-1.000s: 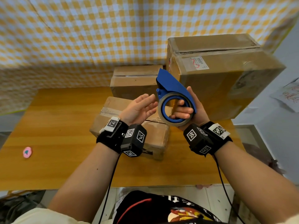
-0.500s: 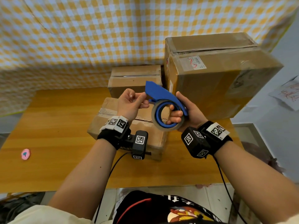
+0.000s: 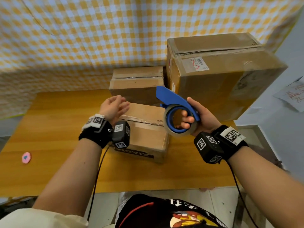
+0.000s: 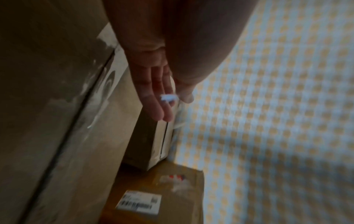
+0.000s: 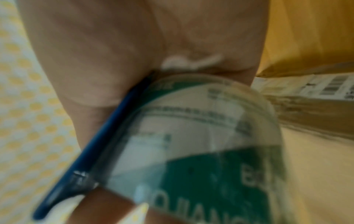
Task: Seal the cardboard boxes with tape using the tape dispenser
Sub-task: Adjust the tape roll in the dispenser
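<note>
My right hand (image 3: 195, 116) grips the blue tape dispenser (image 3: 174, 102) with its fingers through the core of the clear tape roll (image 3: 178, 131), held in the air above the right end of the small cardboard box (image 3: 148, 134). In the right wrist view the tape roll (image 5: 201, 136) fills the frame, blurred, under my palm. My left hand (image 3: 115, 106) hovers over the left end of that box with straight fingers and holds nothing; the left wrist view shows its fingers (image 4: 155, 97) extended. The box's top seam carries a strip of tape.
A medium box (image 3: 136, 83) stands behind the small one and a large box (image 3: 222, 76) at the back right, all on the wooden table (image 3: 49, 129). A pink round object (image 3: 26, 157) lies near the table's left edge. Checked cloth hangs behind.
My left hand let go near the dispenser's nose and moved left over the box, fingers now straight. My right hand carried the dispenser slightly right and lower.
</note>
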